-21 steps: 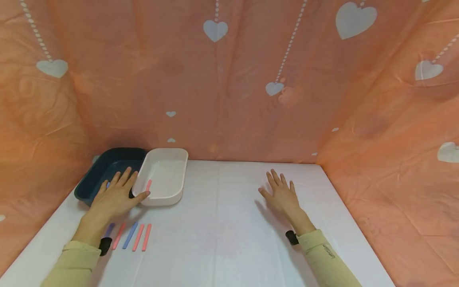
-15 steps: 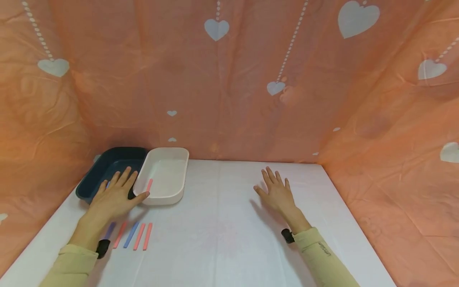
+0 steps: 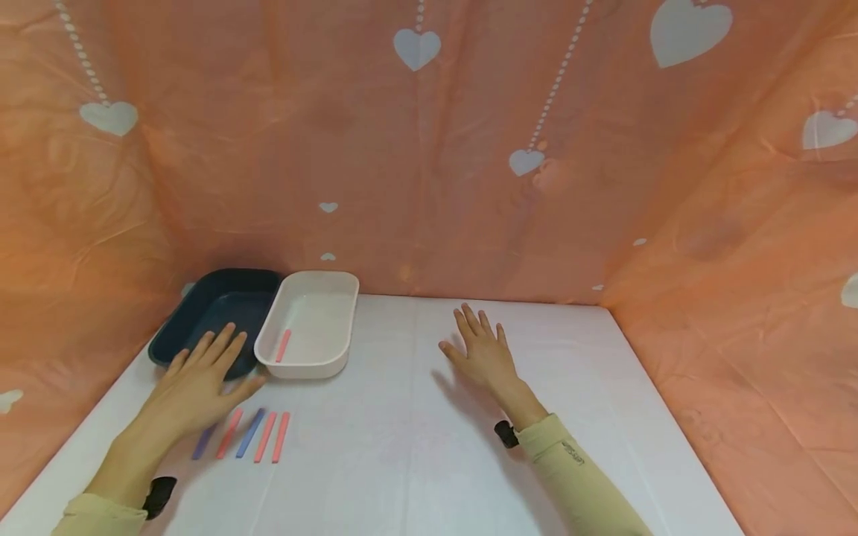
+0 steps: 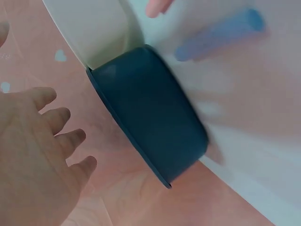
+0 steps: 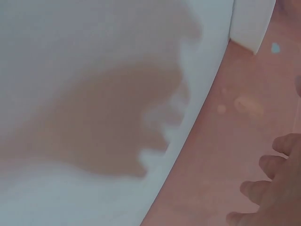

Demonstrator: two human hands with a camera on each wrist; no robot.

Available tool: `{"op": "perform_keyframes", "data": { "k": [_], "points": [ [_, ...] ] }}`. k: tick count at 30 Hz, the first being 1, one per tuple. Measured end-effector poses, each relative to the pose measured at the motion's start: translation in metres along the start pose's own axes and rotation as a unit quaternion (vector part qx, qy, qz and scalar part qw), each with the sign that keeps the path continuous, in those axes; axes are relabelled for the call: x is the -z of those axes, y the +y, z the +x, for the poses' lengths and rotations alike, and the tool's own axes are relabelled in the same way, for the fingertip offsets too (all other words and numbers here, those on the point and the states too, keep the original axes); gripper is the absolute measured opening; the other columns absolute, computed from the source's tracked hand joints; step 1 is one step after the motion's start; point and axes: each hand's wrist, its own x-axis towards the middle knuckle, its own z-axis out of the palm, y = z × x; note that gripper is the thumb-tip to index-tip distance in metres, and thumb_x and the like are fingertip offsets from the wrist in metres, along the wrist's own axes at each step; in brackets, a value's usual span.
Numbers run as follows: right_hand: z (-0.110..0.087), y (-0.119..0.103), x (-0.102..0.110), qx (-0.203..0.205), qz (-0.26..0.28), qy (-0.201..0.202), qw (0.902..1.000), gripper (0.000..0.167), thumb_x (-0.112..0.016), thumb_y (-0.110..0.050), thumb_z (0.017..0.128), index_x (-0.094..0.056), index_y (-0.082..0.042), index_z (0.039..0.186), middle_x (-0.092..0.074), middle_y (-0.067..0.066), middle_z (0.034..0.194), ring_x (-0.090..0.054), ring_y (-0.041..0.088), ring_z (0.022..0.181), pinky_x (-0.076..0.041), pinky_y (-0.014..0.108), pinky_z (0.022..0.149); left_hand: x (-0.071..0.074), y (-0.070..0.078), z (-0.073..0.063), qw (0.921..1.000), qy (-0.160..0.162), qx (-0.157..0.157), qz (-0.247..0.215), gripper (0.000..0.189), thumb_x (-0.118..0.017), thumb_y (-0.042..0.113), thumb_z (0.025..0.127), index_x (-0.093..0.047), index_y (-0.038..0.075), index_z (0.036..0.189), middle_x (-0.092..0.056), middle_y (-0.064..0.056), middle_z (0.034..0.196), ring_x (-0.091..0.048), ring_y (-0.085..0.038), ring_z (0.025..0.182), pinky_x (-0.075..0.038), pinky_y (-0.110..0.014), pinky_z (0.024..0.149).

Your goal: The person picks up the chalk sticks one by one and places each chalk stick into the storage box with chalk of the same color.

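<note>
My left hand, fingers spread, hovers over the near side of a dark blue tray and holds nothing. Just right of its thumb and partly under it, a row of pink and blue chalk-like sticks lies on the white table, among them a blue stick and a pink stick. A white tray touches the dark one and contains another pink stick. Toward the middle of the table, my right hand is held above the surface with fingers extended, touching nothing and casting a shadow.
An orange cloth with white hearts rises behind the table and along both sides. The white tabletop stretches between the two hands. Both trays stand at the back left, near the cloth.
My left hand has drawn back toward me from the trays, uncovering the pink stick in the white tray. My right hand has moved left. The head view has shifted slightly.
</note>
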Motion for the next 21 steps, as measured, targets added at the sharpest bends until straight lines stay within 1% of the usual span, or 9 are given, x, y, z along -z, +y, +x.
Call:
{"op": "perform_keyframes", "data": {
  "k": [4,8,9,11,13,15,17,19,21],
  "points": [
    [0.007,-0.017,-0.006,0.012,0.005,-0.003,0.9999,0.077,-0.048,-0.056,0.105,-0.027,-0.014,0.165,-0.019,0.004,0.173,-0.016,0.035,0.158,-0.012,0.061,0.124,-0.002,-0.004,-0.012,0.9996,0.023,-0.013,0.011,0.095,-0.059,0.062,0.098,-0.030,-0.004,0.160,-0.017,-0.027,0.168,-0.015,-0.057,0.151,-0.013,-0.079,0.112],
    [0.014,-0.035,-0.012,0.025,0.004,-0.012,0.9996,0.077,-0.047,-0.057,0.106,-0.026,-0.014,0.166,-0.019,0.004,0.173,-0.016,0.034,0.159,-0.013,0.061,0.124,-0.006,-0.010,-0.025,0.9986,0.049,-0.019,0.002,0.090,-0.064,0.055,0.098,-0.034,-0.005,0.157,-0.025,-0.027,0.166,-0.022,-0.053,0.150,-0.014,-0.076,0.114],
    [0.015,-0.039,-0.014,0.028,0.004,-0.014,0.9995,0.077,-0.047,-0.057,0.106,-0.026,-0.014,0.166,-0.019,0.004,0.173,-0.016,0.034,0.159,-0.013,0.061,0.124,-0.007,-0.010,-0.028,0.9982,0.056,-0.019,-0.002,0.088,-0.065,0.053,0.098,-0.036,-0.006,0.156,-0.027,-0.027,0.165,-0.026,-0.052,0.150,-0.016,-0.075,0.114],
    [0.019,-0.048,-0.018,0.032,0.004,-0.021,0.9992,0.078,-0.046,-0.058,0.106,-0.024,-0.015,0.166,-0.018,0.003,0.173,-0.016,0.032,0.159,-0.013,0.060,0.125,-0.010,-0.012,-0.035,0.9968,0.078,-0.017,-0.009,0.082,-0.069,0.048,0.097,-0.042,-0.006,0.153,-0.035,-0.027,0.162,-0.035,-0.050,0.145,-0.024,-0.074,0.112],
    [0.022,-0.056,-0.023,0.038,0.009,-0.026,0.9989,0.078,-0.046,-0.059,0.105,-0.024,-0.015,0.166,-0.018,0.002,0.173,-0.016,0.032,0.159,-0.013,0.060,0.125,-0.012,-0.014,-0.040,0.9944,0.103,-0.016,-0.012,0.074,-0.072,0.042,0.096,-0.048,-0.005,0.148,-0.042,-0.027,0.157,-0.044,-0.050,0.138,-0.034,-0.073,0.105],
    [0.026,-0.064,-0.029,0.044,0.012,-0.033,0.9984,0.079,-0.045,-0.060,0.105,-0.023,-0.015,0.167,-0.016,0.001,0.174,-0.015,0.031,0.159,-0.013,0.059,0.125,-0.015,-0.016,-0.046,0.9913,0.130,-0.018,-0.014,0.067,-0.076,0.035,0.093,-0.053,-0.003,0.143,-0.049,-0.025,0.151,-0.052,-0.050,0.128,-0.042,-0.071,0.096],
    [0.029,-0.071,-0.035,0.050,0.015,-0.039,0.9979,0.080,-0.045,-0.061,0.105,-0.022,-0.015,0.167,-0.016,0.000,0.174,-0.015,0.031,0.159,-0.013,0.058,0.125,-0.017,-0.018,-0.051,0.9888,0.147,-0.017,-0.018,0.061,-0.078,0.029,0.091,-0.056,0.000,0.140,-0.053,-0.023,0.146,-0.056,-0.050,0.122,-0.045,-0.071,0.089],
    [0.032,-0.078,-0.041,0.057,0.018,-0.039,0.9975,0.080,-0.045,-0.060,0.105,-0.023,-0.015,0.167,-0.017,0.001,0.174,-0.016,0.032,0.159,-0.014,0.058,0.125,-0.019,-0.020,-0.055,0.9877,0.154,-0.012,-0.022,0.057,-0.079,0.026,0.089,-0.058,0.001,0.137,-0.055,-0.022,0.141,-0.058,-0.047,0.118,-0.047,-0.069,0.085],
    [0.035,-0.085,-0.046,0.062,0.019,-0.042,0.9970,0.080,-0.044,-0.060,0.105,-0.022,-0.015,0.167,-0.016,0.001,0.174,-0.016,0.031,0.159,-0.014,0.058,0.125,-0.021,-0.023,-0.057,0.9879,0.152,0.001,-0.029,0.054,-0.079,0.024,0.089,-0.058,0.003,0.134,-0.059,-0.020,0.133,-0.060,-0.044,0.112,-0.049,-0.067,0.081]
  ]
}}
